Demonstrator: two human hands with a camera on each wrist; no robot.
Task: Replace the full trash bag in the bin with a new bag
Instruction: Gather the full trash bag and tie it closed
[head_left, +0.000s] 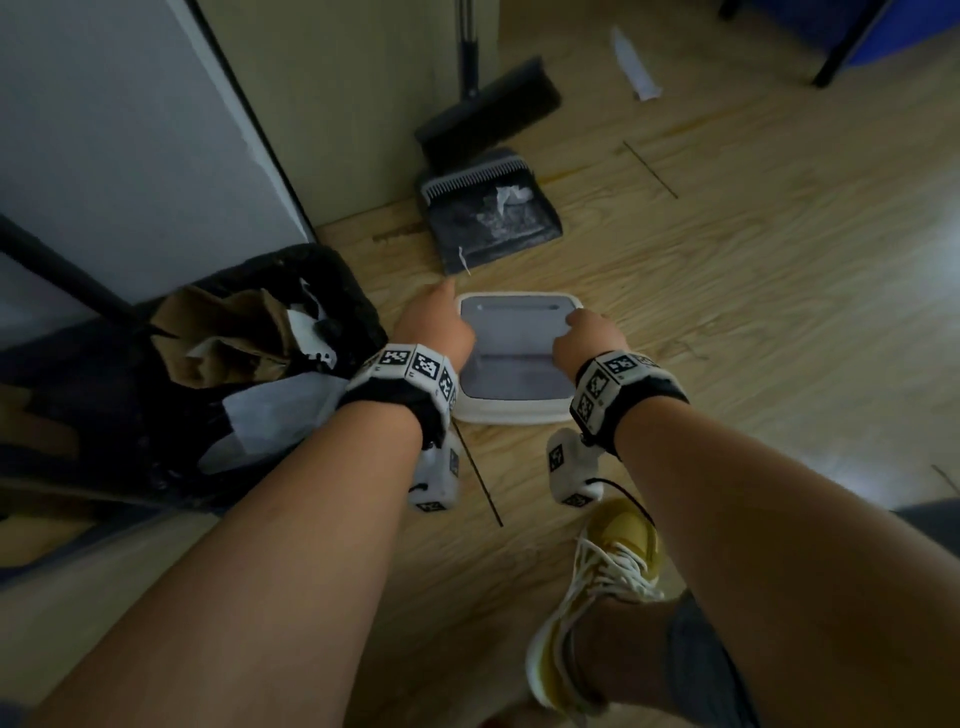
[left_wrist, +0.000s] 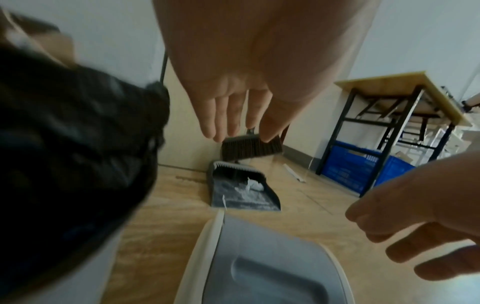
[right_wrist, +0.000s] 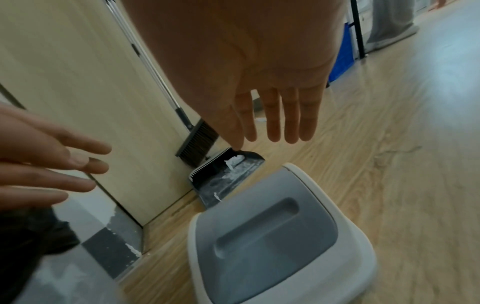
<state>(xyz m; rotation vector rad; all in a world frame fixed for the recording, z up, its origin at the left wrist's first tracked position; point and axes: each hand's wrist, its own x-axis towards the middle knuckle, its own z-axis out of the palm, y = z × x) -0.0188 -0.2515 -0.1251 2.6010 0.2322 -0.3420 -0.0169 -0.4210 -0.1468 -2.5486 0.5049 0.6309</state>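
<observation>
Hands (head_left: 436, 327) (head_left: 584, 340) open above unmarked grey bin lid (head_left: 514, 353).

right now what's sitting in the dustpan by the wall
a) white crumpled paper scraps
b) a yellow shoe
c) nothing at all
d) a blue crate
a: the dustpan beside the broom holds white crumpled scraps, also seen from the left wrist view.

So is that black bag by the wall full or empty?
Full: the black bag gapes open, with brown cardboard and white paper heaped up to its mouth.
</observation>
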